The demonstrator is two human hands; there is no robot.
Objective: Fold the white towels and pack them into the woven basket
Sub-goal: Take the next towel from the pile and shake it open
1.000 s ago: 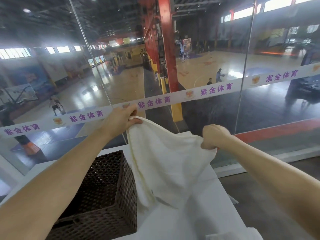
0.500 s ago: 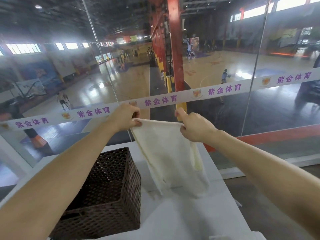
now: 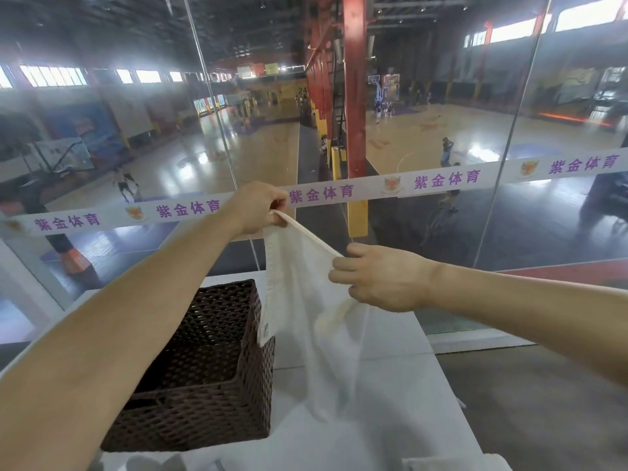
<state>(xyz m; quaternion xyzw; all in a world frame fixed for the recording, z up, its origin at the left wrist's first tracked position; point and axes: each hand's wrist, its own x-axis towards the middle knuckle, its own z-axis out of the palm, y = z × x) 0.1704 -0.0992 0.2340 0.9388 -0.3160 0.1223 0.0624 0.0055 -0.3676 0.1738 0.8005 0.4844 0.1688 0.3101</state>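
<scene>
Hanging white towel (image 3: 299,300) pinched between left hand (image 3: 259,208) and right hand (image 3: 382,280), lower edge blurred.

Basket (image 3: 217,362) on table (image 3: 390,419), left of held towel (image 3: 306,317); glass wall (image 3: 441,249) behind table

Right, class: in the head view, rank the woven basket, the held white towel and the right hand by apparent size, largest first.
1. The woven basket, though the left forearm hides part of it.
2. The white towel, not far behind the basket.
3. The right hand, clearly smallest.
</scene>
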